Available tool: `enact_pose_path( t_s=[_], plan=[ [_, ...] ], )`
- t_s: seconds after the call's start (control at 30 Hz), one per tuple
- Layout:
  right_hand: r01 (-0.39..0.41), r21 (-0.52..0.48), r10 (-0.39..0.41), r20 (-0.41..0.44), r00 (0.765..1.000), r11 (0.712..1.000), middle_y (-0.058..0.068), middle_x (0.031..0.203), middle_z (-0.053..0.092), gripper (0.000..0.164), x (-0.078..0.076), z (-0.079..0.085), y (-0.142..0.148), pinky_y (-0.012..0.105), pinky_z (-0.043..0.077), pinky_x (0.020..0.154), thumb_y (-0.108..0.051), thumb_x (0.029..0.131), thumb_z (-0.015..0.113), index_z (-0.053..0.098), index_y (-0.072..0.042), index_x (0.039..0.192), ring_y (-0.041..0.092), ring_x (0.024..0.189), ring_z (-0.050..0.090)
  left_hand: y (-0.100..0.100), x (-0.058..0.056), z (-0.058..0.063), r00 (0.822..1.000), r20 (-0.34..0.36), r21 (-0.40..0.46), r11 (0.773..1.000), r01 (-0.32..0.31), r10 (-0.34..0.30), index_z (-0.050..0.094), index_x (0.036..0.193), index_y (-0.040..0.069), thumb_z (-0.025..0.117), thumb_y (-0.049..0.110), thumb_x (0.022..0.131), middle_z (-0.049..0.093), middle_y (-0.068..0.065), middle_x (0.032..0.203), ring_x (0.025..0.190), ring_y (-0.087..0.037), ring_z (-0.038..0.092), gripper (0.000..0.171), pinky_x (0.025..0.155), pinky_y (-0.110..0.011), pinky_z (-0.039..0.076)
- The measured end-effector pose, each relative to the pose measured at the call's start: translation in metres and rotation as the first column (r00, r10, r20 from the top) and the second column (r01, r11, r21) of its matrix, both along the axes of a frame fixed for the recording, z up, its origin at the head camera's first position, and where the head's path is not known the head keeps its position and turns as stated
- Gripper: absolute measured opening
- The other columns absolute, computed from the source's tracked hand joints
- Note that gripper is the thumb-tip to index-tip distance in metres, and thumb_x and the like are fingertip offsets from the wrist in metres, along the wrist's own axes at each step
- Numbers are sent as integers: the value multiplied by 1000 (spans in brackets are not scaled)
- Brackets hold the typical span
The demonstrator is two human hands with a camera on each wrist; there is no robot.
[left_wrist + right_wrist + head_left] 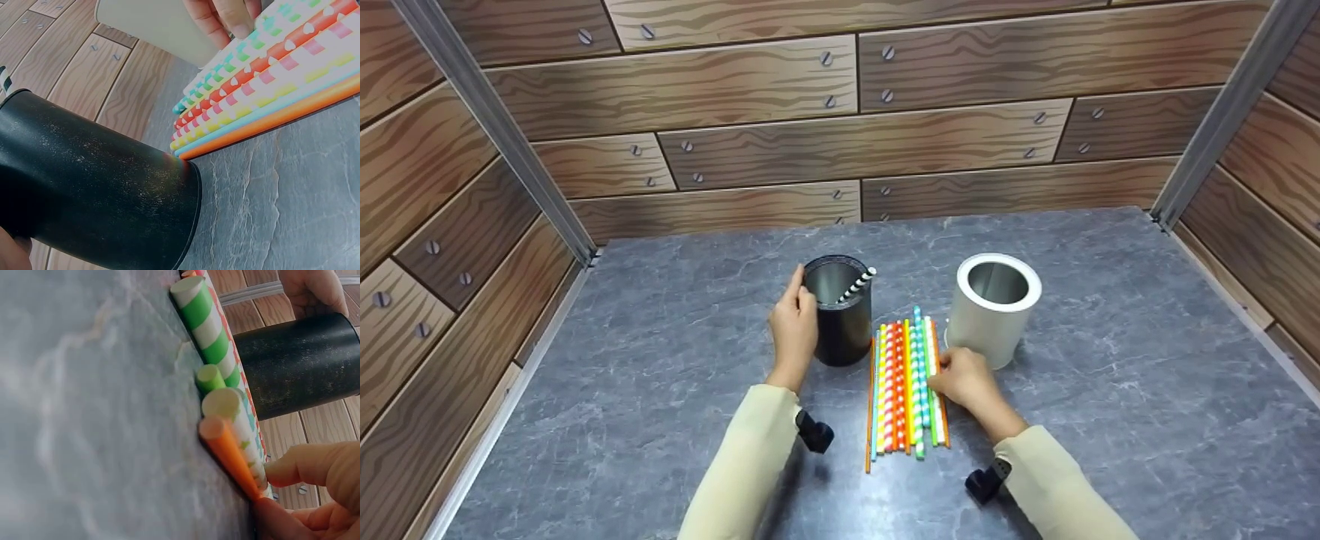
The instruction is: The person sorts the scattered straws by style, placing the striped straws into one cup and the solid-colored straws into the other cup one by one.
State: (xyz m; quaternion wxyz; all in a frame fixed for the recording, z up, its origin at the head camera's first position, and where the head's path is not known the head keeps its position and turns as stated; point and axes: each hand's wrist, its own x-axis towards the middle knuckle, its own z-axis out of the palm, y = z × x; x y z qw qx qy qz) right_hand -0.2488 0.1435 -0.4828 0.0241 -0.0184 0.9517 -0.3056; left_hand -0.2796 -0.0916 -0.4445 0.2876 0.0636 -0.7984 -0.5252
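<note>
A black can (844, 330) stands upright, with a black-and-white striped straw (858, 283) leaning inside against its rim. My left hand (795, 322) holds the can's left side near the top, index finger reaching up along the rim. Right of the can, a row of colourful drinking straws (898, 390) lies side by side on the table. At the row's right edge my right hand (966, 381) pinches with thumb and finger, at a white straw with green marks (247, 439) and the outermost orange straw (228, 447). The fingers partly hide which of them is gripped.
Just beyond my right hand stands an upright white can (988, 334) with a wide rim and no straw visible inside. The grey marbled table (660, 337) is bordered by wood-patterned walls (765, 150). Both wrists carry small black cameras (814, 431).
</note>
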Motion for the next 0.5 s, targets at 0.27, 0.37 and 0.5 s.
enact_pose_path(
  t_s=[0.27,0.37,0.5],
  plan=[
    [-17,75,10,97,995,997,3,56,46,19,-5,7,-9,31,34,50,-15,68,66,50,-9,58,19,53,40,-2,0,1,1000,-7,-15,1000,-12,12,57,129,12,44,13,89,64,-21,93,50,-12,29,41,51,-28,32],
    [-17,64,11,108,994,998,2,54,38,25,-6,7,-8,30,31,48,-13,69,63,42,-12,56,18,51,34,-1,0,1,1000,-3,-14,1000,-17,17,57,129,13,44,13,89,64,-22,95,51,-13,30,41,52,-29,34],
    [-14,23,12,84,996,1000,2,57,42,16,-6,7,-3,29,32,49,-10,66,61,47,-10,58,19,54,36,0,-1,1,1000,-11,-9,1000,-18,17,58,128,12,44,12,89,64,-22,98,53,-15,32,41,55,-31,37]
  ],
)
